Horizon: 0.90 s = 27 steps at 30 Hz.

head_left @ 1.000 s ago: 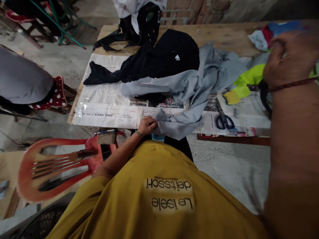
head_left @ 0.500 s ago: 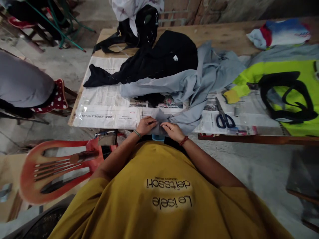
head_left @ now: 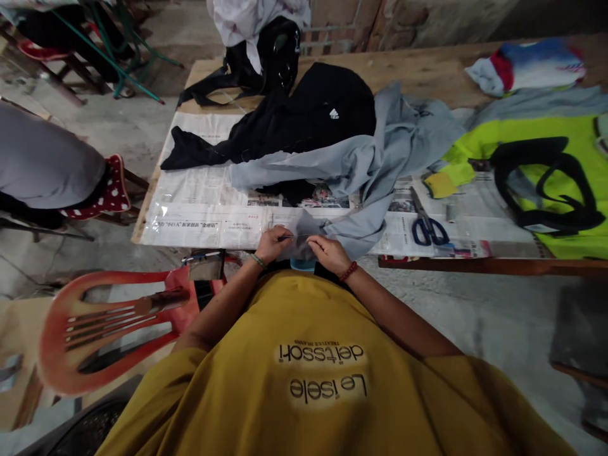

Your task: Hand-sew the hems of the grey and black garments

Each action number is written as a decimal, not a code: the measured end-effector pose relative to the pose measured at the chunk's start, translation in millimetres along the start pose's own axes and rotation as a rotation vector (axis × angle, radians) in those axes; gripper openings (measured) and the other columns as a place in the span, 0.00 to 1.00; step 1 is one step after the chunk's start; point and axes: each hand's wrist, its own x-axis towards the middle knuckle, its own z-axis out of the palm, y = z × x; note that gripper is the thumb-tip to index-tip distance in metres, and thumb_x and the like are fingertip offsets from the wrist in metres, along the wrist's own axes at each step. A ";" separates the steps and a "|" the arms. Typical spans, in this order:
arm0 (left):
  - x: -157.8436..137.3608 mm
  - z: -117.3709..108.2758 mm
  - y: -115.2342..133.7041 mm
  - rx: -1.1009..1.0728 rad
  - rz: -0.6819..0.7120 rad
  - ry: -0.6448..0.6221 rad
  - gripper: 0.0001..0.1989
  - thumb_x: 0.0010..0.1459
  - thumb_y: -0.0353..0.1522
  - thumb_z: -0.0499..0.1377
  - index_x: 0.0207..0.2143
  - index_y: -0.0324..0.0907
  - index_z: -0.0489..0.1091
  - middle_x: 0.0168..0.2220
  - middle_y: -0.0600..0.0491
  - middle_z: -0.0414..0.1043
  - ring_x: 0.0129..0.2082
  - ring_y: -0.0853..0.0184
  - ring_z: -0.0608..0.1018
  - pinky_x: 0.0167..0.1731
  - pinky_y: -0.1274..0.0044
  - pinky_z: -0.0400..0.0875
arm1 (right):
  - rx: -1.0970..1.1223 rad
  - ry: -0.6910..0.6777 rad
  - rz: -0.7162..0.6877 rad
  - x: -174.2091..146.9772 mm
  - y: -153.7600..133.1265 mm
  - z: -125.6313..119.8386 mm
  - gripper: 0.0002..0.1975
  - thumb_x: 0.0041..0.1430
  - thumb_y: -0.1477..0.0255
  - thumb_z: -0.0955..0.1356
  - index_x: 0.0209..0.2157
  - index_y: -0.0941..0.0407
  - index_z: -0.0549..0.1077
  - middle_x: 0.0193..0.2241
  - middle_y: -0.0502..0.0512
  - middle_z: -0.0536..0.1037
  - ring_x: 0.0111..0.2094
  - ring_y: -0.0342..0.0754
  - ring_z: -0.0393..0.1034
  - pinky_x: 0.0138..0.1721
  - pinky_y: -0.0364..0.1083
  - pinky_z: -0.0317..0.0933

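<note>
Close to my body at the table's front edge, my left hand point(head_left: 275, 246) is closed in a pinch. My right hand point(head_left: 330, 252) faces it, thumb and forefinger pressed together. A thin dark thread point(head_left: 300, 237) runs between the two sets of fingertips; whether a needle is on it is too small to tell. Behind and under the fingers lies the end of a light grey cloth point(head_left: 365, 231), which spreads back over the table. On top of that cloth rests a black garment point(head_left: 304, 114) with a white logo.
Blue-handled scissors point(head_left: 430, 229) lie right of my hands on the newspaper-covered table point(head_left: 190, 221). Further right is a neon yellow garment point(head_left: 522, 171) with black straps. A black bag point(head_left: 280, 57) stands at the back. To my left are a red plastic chair point(head_left: 109, 323) and a seated person point(head_left: 47, 158).
My left hand has drawn slightly away from my right, and the dark thread now shows stretched between them. The cloths and scissors stay in place.
</note>
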 end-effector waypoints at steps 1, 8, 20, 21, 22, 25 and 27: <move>-0.3 0.6 -0.4 0.009 0.011 0.002 0.04 0.55 0.32 0.63 0.32 0.42 0.78 0.33 0.52 0.79 0.37 0.65 0.79 0.44 0.72 0.74 | -0.073 -0.035 0.000 -2.0 -3.3 0.3 0.16 0.68 0.66 0.60 0.45 0.56 0.77 0.38 0.56 0.82 0.37 0.47 0.74 0.40 0.42 0.62; -0.8 -2.2 -2.2 0.064 0.082 -0.011 0.03 0.56 0.33 0.64 0.33 0.43 0.78 0.33 0.52 0.79 0.36 0.65 0.80 0.42 0.73 0.74 | -0.401 -0.217 0.071 -3.9 -30.5 -0.3 0.16 0.71 0.69 0.59 0.49 0.57 0.75 0.41 0.59 0.82 0.39 0.48 0.74 0.37 0.42 0.56; -0.9 -0.3 -2.7 0.115 0.149 -0.030 0.05 0.59 0.34 0.63 0.33 0.44 0.79 0.32 0.53 0.80 0.35 0.65 0.78 0.42 0.71 0.72 | -0.491 -0.282 0.142 5.5 -40.8 1.4 0.19 0.73 0.68 0.55 0.52 0.58 0.73 0.42 0.61 0.81 0.40 0.49 0.74 0.36 0.44 0.55; -0.9 -0.6 -2.6 0.111 0.147 -0.031 0.05 0.59 0.34 0.63 0.33 0.44 0.79 0.32 0.53 0.80 0.35 0.65 0.78 0.42 0.71 0.72 | -0.491 -0.281 0.145 5.4 -41.4 1.3 0.20 0.73 0.68 0.55 0.53 0.58 0.72 0.42 0.61 0.81 0.39 0.49 0.74 0.36 0.44 0.55; -0.9 -0.7 -2.5 0.104 0.146 -0.030 0.05 0.59 0.34 0.63 0.33 0.45 0.79 0.31 0.53 0.79 0.35 0.65 0.78 0.42 0.71 0.72 | -0.491 -0.279 0.148 5.3 -42.1 1.1 0.20 0.73 0.68 0.55 0.53 0.58 0.72 0.42 0.61 0.81 0.39 0.50 0.74 0.36 0.44 0.55; -0.8 -1.0 -2.6 0.063 0.170 -0.027 0.05 0.59 0.34 0.63 0.33 0.44 0.79 0.31 0.53 0.79 0.34 0.65 0.77 0.40 0.71 0.73 | -0.493 -0.272 0.151 5.6 -44.5 0.5 0.20 0.73 0.68 0.55 0.52 0.59 0.73 0.40 0.62 0.81 0.38 0.50 0.74 0.35 0.45 0.55; -0.8 -0.7 -3.1 0.030 0.198 -0.015 0.05 0.59 0.34 0.63 0.33 0.44 0.79 0.30 0.52 0.78 0.33 0.65 0.77 0.39 0.72 0.74 | -0.492 -0.269 0.144 6.6 -46.1 0.5 0.19 0.72 0.69 0.55 0.51 0.59 0.73 0.40 0.63 0.81 0.38 0.51 0.74 0.35 0.45 0.54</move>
